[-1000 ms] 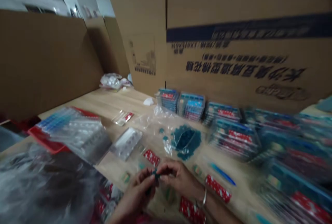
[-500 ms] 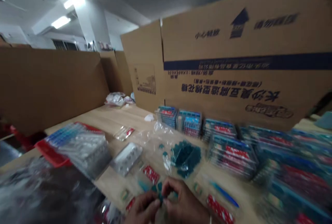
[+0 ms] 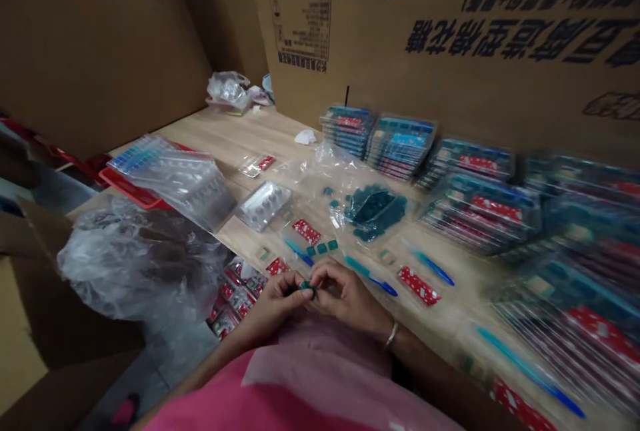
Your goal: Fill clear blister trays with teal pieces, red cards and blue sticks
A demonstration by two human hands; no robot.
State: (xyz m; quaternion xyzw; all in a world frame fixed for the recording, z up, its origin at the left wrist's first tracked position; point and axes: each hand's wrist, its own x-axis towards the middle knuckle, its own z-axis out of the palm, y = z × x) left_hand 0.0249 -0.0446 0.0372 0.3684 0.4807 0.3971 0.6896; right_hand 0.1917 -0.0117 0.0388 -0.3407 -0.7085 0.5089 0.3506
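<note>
Close to my body, at the table's front edge, my left hand (image 3: 284, 299) and my right hand (image 3: 346, 296) meet with fingertips pinched together. Between them is a small dark green piece (image 3: 307, 285), gripped from both sides and partly hidden by the fingers. Several like it, green squares (image 3: 323, 248), lie in a row just beyond my hands. Near them are red spotted sachets (image 3: 306, 231) and a teal-and-blue stick (image 3: 371, 276). Farther off, a heap of dark green pieces (image 3: 377, 212) lies on a clear plastic bag (image 3: 333, 164).
Stacks of filled clear packs (image 3: 477, 208) line the right and back, before a cardboard wall (image 3: 430, 84). Leftward are an empty clear tray (image 3: 265, 204), stacked clear trays (image 3: 187, 181) on a red basket (image 3: 137, 191), and crumpled plastic (image 3: 135, 258) below the table edge.
My view has tilted down, so the table and hands sit higher in the picture. Both hands have drawn back from the row of green squares toward my body, still pinched together.
</note>
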